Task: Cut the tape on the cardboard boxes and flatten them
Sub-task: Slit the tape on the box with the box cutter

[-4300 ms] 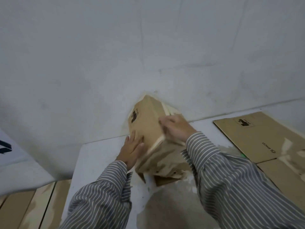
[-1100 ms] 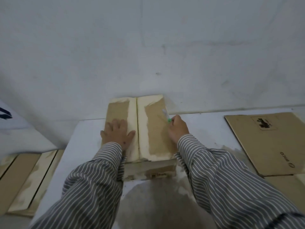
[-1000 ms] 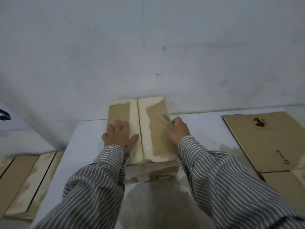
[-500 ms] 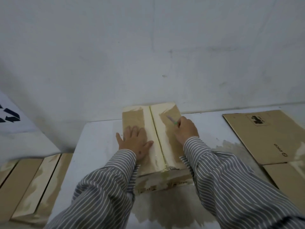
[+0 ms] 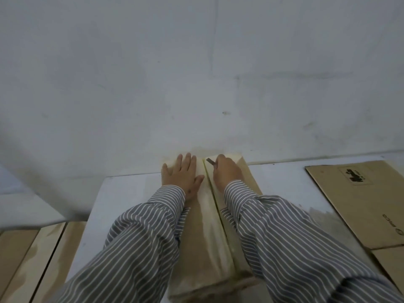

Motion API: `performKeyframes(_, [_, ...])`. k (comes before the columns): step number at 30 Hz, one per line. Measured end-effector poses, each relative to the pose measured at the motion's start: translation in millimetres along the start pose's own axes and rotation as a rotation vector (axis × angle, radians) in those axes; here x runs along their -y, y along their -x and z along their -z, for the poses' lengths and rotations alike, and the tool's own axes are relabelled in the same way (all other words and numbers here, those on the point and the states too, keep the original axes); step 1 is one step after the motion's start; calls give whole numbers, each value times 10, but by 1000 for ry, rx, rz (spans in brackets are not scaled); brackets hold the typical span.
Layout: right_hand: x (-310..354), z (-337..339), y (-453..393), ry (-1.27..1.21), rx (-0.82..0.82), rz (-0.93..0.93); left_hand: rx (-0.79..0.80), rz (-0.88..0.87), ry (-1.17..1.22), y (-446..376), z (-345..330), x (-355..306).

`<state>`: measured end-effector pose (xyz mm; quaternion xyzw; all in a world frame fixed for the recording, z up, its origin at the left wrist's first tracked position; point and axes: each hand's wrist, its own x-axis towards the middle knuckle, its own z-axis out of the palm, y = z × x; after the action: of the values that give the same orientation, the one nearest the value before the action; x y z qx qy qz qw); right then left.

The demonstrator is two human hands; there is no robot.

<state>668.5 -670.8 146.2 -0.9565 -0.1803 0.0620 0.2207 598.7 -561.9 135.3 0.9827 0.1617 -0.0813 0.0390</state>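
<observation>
Your cardboard box lay on the white counter, running from your body toward the wall at 12 o'clock, with its far end close against the wall. A pale strip of tape ran lengthwise along its top, over the seam between the two flaps.

Your left hand lay flat on the left flap near the far end, fingers straight and spread a little, thumb pointing toward the seam at 3 o'clock. It gripped nothing; it only pressed on the cardboard.

Your right hand was curled around a small cutter, whose dark blade stuck out toward 11 o'clock. The tip sat at the far end of the seam, just beside your left fingers. The frame was soft there, so the blade may have been touching the tape, but that could not be confirmed.

Both your striped sleeves covered much of the box's near half.

At 3 o'clock, well apart from the box, a flattened cardboard sheet with a dark printed mark lay on the counter. At 8 o'clock, below the counter's edge, more flat cardboard pieces lay side by side.
</observation>
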Motion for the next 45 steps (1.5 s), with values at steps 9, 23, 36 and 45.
performKeyframes(9, [59,-82,-162,49,-32,108,-16,8,-86,-41,-159,-4])
performKeyframes(23, [206,-55,-176,55,4,93,-30,-7,-64,-48,-187,6])
performKeyframes(36, [265,85,-106,-40,64,8,-24,-9,-64,-39,-186,-12])
performKeyframes(45, [175,82,82,-17,76,3,-20,-18,-71,-31,-170,9])
